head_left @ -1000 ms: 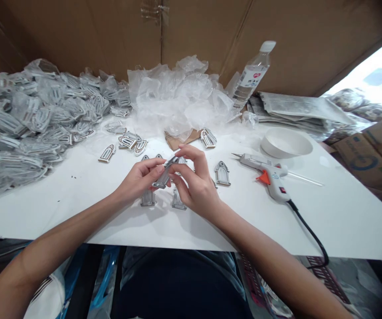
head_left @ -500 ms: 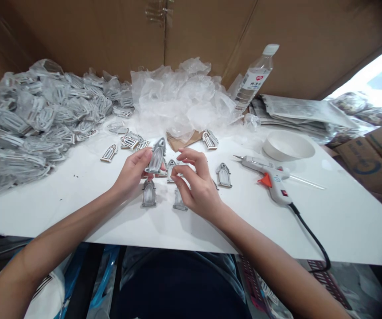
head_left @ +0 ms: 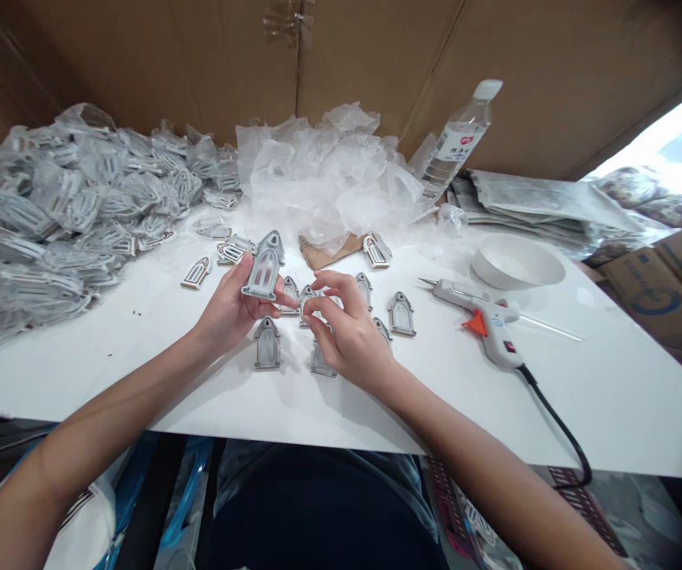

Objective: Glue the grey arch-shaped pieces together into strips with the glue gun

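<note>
Shifted leftward, one arched frame [head_left: 263,271] clamped in the left hand [head_left: 226,307], one right hand [head_left: 350,328] (cannot tell if gripping), one glue gun [head_left: 489,323].

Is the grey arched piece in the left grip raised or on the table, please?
Raised: the left grip holds the grey arched piece above the white table, fingers showing beneath it.

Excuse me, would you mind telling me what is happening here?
A person's left hand holds up a grey, arched, window-shaped piece. Their curled right hand is above similar grey pieces on the white table; whether it pinches anything small is unclear. A white glue gun with an orange trigger lies to the right, and plastic-wrapped pieces are heaped at the left.
</note>
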`<state>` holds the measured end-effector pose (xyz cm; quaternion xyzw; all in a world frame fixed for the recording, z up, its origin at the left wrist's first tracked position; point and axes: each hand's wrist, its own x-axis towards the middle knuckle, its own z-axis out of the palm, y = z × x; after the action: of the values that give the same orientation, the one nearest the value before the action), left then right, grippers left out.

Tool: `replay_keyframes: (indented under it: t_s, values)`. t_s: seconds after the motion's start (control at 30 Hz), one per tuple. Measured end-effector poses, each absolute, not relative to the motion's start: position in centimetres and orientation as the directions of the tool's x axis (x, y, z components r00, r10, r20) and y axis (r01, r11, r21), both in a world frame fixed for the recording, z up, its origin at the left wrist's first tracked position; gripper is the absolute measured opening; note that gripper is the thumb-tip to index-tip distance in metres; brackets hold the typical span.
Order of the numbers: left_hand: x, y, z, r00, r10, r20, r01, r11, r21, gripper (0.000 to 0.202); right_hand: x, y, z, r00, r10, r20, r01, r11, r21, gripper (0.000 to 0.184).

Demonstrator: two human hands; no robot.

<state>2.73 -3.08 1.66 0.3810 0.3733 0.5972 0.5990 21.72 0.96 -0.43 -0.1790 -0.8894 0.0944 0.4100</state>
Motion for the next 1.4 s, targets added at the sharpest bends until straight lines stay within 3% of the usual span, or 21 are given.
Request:
replay_keyframes:
  t_s: [0.17, 0.37, 0.5, 0.7, 0.9, 1.17, 1.4]
  values:
    - [3.1, -3.2, 1.5, 0.076, 0.997, 0.028, -0.414, 0.006, 0.91, 0.047, 21.9, 0.9, -0.3, -0.567, 0.451, 0.689, 0.2, 0.887, -0.416, 0.005]
    - [3.8, -3.7, 0.8, 0.254, 0.967, -0.01, -0.342, 0.099, 0.934, 0.043, 22.2, 1.0, 0.7, -0.529, 0.636, 0.562, 0.07, 0.693, -0.718, 0.03]
    - [4.1, -3.9, 0.7, 0.336, 0.94, -0.056, -0.276, 0.155, 0.949, 0.049, 22.3, 1.1, 1.1, -0.539, 0.7, 0.468, 0.03, 0.571, -0.82, 0.021]
    - [3.8, -3.4, 0.6, 0.25, 0.963, -0.101, -0.211, 0.156, 0.965, 0.052, 22.4, 0.9, 1.5, -0.49, 0.687, 0.537, -0.045, 0.595, -0.802, 0.017]
    - [3.3, -3.2, 0.7, 0.206, 0.974, -0.091, -0.102, 0.114, 0.988, 0.057, 22.8, 1.2, 1.5, -0.33, 0.705, 0.627, 0.021, 0.67, -0.742, 0.014]
    - [3.7, -3.5, 0.8, 0.044, 0.998, -0.039, 0.055, 0.036, 0.998, 0.048, 22.5, 0.7, 1.5, -0.35, 0.62, 0.703, 0.091, 0.769, -0.633, 0.014]
    - [3.7, -3.6, 0.6, 0.047, 0.999, -0.019, 0.121, 0.013, 0.993, 0.037, 22.5, 0.8, 1.4, -0.334, 0.622, 0.708, 0.094, 0.77, -0.632, 0.012]
